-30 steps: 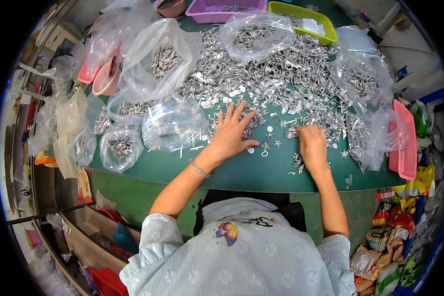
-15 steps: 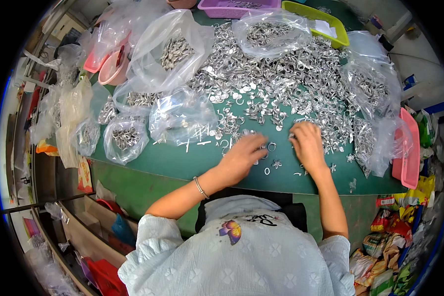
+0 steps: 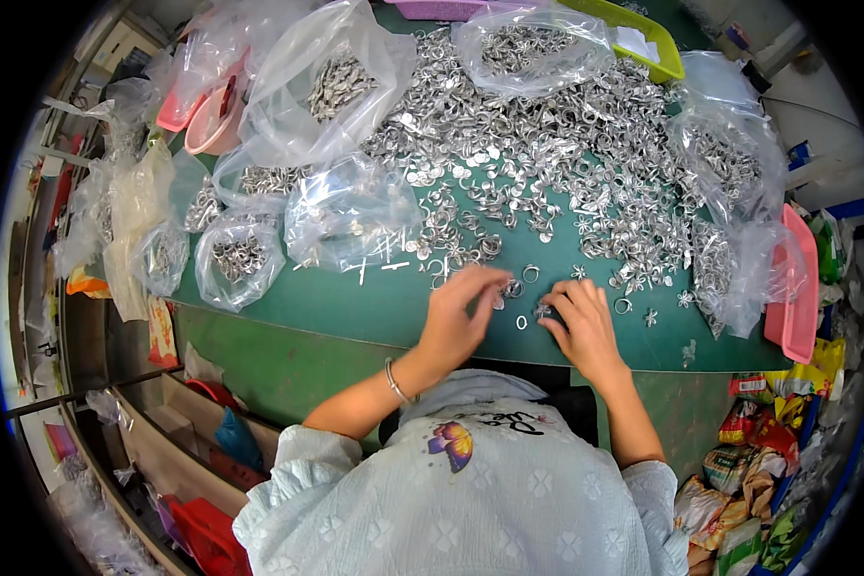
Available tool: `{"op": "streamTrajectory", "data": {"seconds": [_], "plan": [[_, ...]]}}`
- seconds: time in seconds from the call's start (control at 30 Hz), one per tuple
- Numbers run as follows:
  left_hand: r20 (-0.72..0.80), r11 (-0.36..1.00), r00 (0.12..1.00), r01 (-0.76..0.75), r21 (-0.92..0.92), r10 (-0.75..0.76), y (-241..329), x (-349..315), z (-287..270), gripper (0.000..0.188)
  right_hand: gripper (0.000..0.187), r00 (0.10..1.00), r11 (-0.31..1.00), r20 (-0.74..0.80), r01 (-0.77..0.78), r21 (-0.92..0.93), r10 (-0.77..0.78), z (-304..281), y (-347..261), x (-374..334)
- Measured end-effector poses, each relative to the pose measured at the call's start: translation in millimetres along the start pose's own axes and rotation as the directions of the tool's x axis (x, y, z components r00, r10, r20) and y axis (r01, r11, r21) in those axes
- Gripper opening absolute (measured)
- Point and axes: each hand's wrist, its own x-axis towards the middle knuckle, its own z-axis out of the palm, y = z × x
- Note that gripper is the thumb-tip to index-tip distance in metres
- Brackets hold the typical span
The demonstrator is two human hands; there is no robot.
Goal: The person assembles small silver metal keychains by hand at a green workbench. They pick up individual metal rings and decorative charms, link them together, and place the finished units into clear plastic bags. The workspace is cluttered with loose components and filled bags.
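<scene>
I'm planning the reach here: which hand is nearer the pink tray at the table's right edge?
The right hand. It is left of the pink tray, not touching it; the left hand is farther left still.

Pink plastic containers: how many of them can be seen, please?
3: a long tray at the right end of the table, a bowl at the left, and another tray beside that bowl, partly covered by clear plastic. More may be hidden.
</scene>
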Motion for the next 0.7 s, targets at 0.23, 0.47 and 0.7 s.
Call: {"op": "streamTrajectory", "data": {"seconds": [0.23,0.47,0.7], "plan": [[0.649,-0.010,0.532,0.769,-0.639,-0.544,6,-40,12,0.032,0.015,1.000,0.927,-0.019,0.002,0.376,0.005,8,-16,-18],[0.763,0.125,0.473,0.874,-0.470,-0.440,-20,-58,15,0.029,0.016,0.945,0.927,-0.293,-0.231,-0.295,0.142,11,19,9],[0.734,0.077,0.490,0.851,-0.519,-0.469,-30,-67,17,0.037,0.010,0.971,0.986,-0.237,-0.021,-0.167,-0.020,18,0,-2]]}}
